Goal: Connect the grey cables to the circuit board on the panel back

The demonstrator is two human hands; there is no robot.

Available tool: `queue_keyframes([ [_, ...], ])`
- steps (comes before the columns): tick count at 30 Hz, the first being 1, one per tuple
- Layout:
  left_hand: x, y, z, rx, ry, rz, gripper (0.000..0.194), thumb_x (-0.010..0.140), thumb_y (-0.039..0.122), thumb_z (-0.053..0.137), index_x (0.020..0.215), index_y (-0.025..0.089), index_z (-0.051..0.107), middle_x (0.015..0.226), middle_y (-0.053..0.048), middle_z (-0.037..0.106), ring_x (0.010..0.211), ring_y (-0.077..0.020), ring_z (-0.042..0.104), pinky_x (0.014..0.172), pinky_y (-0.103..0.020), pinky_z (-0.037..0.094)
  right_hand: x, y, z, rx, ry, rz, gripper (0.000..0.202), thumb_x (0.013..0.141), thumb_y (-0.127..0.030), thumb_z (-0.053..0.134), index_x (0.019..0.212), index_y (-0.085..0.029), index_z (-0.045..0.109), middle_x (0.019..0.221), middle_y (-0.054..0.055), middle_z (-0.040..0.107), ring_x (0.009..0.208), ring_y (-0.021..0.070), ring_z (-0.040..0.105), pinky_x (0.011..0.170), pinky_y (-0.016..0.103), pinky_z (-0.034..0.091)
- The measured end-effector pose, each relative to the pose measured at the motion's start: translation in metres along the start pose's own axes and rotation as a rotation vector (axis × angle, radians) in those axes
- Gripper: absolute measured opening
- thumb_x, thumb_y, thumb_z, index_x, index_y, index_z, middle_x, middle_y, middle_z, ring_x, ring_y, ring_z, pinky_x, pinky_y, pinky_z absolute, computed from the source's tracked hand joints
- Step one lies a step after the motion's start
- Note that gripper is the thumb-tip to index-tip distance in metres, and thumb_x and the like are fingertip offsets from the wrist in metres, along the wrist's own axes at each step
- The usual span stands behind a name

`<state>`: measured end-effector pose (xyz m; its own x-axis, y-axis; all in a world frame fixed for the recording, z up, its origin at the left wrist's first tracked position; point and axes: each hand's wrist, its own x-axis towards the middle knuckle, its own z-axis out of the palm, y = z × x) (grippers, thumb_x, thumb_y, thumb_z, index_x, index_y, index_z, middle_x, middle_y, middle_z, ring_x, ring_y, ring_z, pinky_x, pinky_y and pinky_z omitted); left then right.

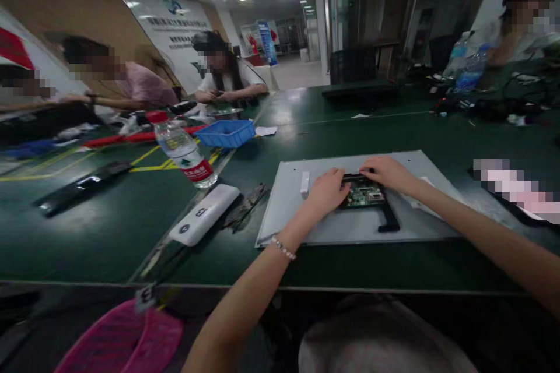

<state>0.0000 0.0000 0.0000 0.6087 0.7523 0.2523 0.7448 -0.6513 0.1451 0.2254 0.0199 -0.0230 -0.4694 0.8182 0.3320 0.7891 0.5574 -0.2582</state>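
Note:
A green circuit board [364, 196] sits in a black plastic frame [387, 215], on top of a flat grey panel [286, 215] on the table. My left hand [327, 191], with a beaded bracelet on the wrist, grips the frame's left side, its fingers curled over the far edge and its thumb by the board. At the frame's far right corner, my right hand [385, 173] is closed with its fingertips on the black edge. A small white block [305, 184] lies on the panel left of my left hand. White paper [424, 193] is partly under my right forearm.
Left of the panel are a white power bank [205, 214], a pair of glasses [245, 207], a water bottle [186, 154] and a blue tray [227, 133]. A phone [520, 195] lies at right. A pink basket [126, 341] stands below the table edge. Several people sit around.

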Motion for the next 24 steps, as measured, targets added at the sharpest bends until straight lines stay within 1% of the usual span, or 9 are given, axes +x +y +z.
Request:
queue_keyframes([
  [4, 0.001, 0.002, -0.004, 0.002, -0.037, 0.023, 0.033, 0.093, 0.033, 0.045, 0.119, 0.015, 0.051, 0.115, -0.009, 0.059, 0.105, -0.0222, 0.059, 0.093, -0.031, 0.045, -0.004, -0.004, -0.006, -0.027, 0.017, 0.024, 0.024, 0.09, -0.027, 0.049, 0.093, -0.018, 0.07, 0.096, 0.007, 0.071, 0.091, 0.0235, 0.063, 0.083, 0.034, 0.046],
  [8, -0.001, 0.004, -0.008, 0.022, -0.053, 0.025, 0.036, 0.094, 0.036, 0.042, 0.123, 0.015, 0.049, 0.117, -0.011, 0.058, 0.105, -0.0231, 0.059, 0.091, -0.033, 0.046, -0.015, -0.008, -0.032, -0.083, 0.125, 0.067, 0.025, 0.09, -0.027, 0.047, 0.094, -0.018, 0.07, 0.1, 0.008, 0.069, 0.092, 0.0237, 0.063, 0.083, 0.035, 0.047],
  [10, -0.002, 0.004, -0.011, 0.045, -0.053, 0.012, 0.039, 0.094, 0.037, 0.042, 0.125, 0.015, 0.048, 0.119, -0.011, 0.058, 0.103, -0.0241, 0.06, 0.089, -0.034, 0.046, -0.023, -0.005, -0.046, -0.132, 0.136, 0.098, 0.026, 0.09, -0.027, 0.046, 0.095, -0.018, 0.07, 0.102, 0.009, 0.069, 0.094, 0.0244, 0.062, 0.082, 0.036, 0.047],
  [11, -0.002, 0.004, -0.012, 0.056, -0.052, 0.004, 0.04, 0.094, 0.038, 0.042, 0.126, 0.015, 0.047, 0.119, -0.012, 0.058, 0.102, -0.0246, 0.06, 0.088, -0.035, 0.046, -0.027, -0.002, -0.05, -0.149, 0.111, 0.107, 0.027, 0.09, -0.027, 0.045, 0.095, -0.018, 0.07, 0.102, 0.009, 0.069, 0.094, 0.0248, 0.062, 0.081, 0.036, 0.047],
  [13, -0.003, 0.003, -0.014, 0.066, -0.05, -0.002, 0.043, 0.094, 0.039, 0.043, 0.129, 0.015, 0.044, 0.121, -0.012, 0.057, 0.101, -0.0254, 0.061, 0.087, -0.036, 0.047, -0.033, 0.007, -0.055, -0.147, -0.001, 0.104, 0.028, 0.089, -0.027, 0.045, 0.094, -0.018, 0.071, 0.1, 0.009, 0.07, 0.093, 0.0253, 0.063, 0.081, 0.037, 0.047],
  [15, -0.003, 0.002, -0.015, 0.056, -0.05, 0.006, 0.045, 0.094, 0.04, 0.041, 0.131, 0.015, 0.042, 0.123, -0.012, 0.056, 0.102, -0.0258, 0.06, 0.087, -0.037, 0.047, -0.038, 0.017, -0.055, -0.096, -0.13, 0.084, 0.028, 0.087, -0.028, 0.048, 0.094, -0.018, 0.072, 0.099, 0.009, 0.071, 0.092, 0.0253, 0.063, 0.082, 0.037, 0.048],
  [17, -0.004, 0.001, -0.015, 0.033, -0.044, 0.015, 0.047, 0.095, 0.042, 0.038, 0.133, 0.015, 0.039, 0.128, -0.013, 0.053, 0.107, -0.026, 0.058, 0.09, -0.037, 0.046, -0.04, 0.028, -0.054, -0.041, -0.202, 0.077, 0.029, 0.086, -0.032, 0.051, 0.098, -0.017, 0.072, 0.101, 0.009, 0.071, 0.094, 0.0256, 0.063, 0.084, 0.038, 0.048],
  [20, -0.003, -0.001, -0.018, -0.011, -0.019, 0.036, 0.049, 0.096, 0.044, 0.035, 0.136, 0.015, 0.036, 0.134, -0.013, 0.048, 0.116, -0.026, 0.053, 0.096, -0.038, 0.043, -0.041, 0.038, -0.054, -0.002, -0.216, 0.084, 0.034, 0.082, -0.038, 0.055, 0.104, -0.017, 0.07, 0.106, 0.01, 0.069, 0.099, 0.0266, 0.062, 0.087, 0.04, 0.047],
  [24, -0.003, -0.003, -0.023, -0.06, -0.026, 0.088, 0.051, 0.097, 0.046, 0.033, 0.137, 0.015, 0.035, 0.139, -0.013, 0.044, 0.124, -0.0247, 0.046, 0.101, -0.037, 0.039, -0.043, 0.041, -0.055, 0.024, -0.214, 0.05, 0.032, 0.081, -0.038, 0.057, 0.102, -0.018, 0.07, 0.106, 0.009, 0.07, 0.099, 0.0264, 0.062, 0.088, 0.04, 0.047],
])
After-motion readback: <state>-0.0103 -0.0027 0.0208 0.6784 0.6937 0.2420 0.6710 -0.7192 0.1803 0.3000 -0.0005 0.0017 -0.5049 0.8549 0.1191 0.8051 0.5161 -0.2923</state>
